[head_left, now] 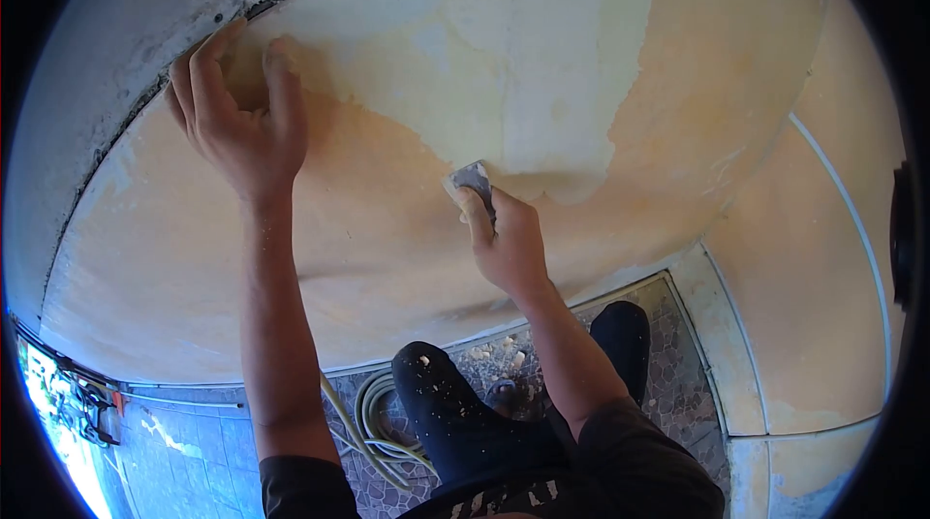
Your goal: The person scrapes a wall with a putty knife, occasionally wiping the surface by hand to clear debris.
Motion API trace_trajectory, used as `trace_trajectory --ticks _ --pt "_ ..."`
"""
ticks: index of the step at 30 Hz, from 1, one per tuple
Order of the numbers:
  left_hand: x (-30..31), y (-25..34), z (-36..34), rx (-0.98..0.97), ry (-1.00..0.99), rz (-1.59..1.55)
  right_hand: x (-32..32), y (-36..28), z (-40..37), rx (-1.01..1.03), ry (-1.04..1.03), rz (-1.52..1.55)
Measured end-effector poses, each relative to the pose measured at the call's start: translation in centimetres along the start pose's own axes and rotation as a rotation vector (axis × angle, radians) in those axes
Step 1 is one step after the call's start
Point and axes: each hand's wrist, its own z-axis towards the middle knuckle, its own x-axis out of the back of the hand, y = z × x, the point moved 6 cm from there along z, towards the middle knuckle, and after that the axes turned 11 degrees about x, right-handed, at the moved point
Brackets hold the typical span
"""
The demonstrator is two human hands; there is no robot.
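Observation:
My right hand (508, 243) grips a metal scraper (472, 177), forefinger pressed along the blade, its edge against the orange painted wall (407, 228) at the lower border of a large pale scraped patch (504, 63). My left hand (242, 117) rests flat on the wall higher up to the left, fingers spread, at the edge of the scraped patch and near the grey frame (107, 63). It holds nothing.
Below me are my dark trouser knees (455, 412), flecked with paint chips, on a patterned tile floor (668, 374). A coiled pale hose (373, 422) lies by the wall foot. A wall corner with a thin white cable (843, 189) stands to the right.

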Motion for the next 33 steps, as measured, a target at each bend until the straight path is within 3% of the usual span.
trace_trajectory --ticks 7,13,17,23,25,33 --pt "-0.5 -0.2 0.1 0.007 0.054 0.003 -0.5 0.2 0.4 0.106 0.076 -0.014" --pt "0.1 -0.1 0.3 -0.033 -0.015 -0.034 -0.3 0.8 -0.1 0.1 0.067 -0.012" --pt "0.0 0.2 -0.1 0.065 -0.01 -0.02 -0.6 -0.3 0.4 0.079 0.054 -0.024" --pt "0.9 -0.3 0.1 -0.052 0.056 0.005 0.0 1.0 -0.9 0.172 0.119 0.007" --pt "0.4 -0.1 0.1 0.045 0.02 0.001 0.1 0.6 0.0 0.231 0.158 0.004" --pt "0.7 0.0 0.2 0.032 0.0 -0.004 0.5 0.4 -0.5 0.066 0.033 -0.045"
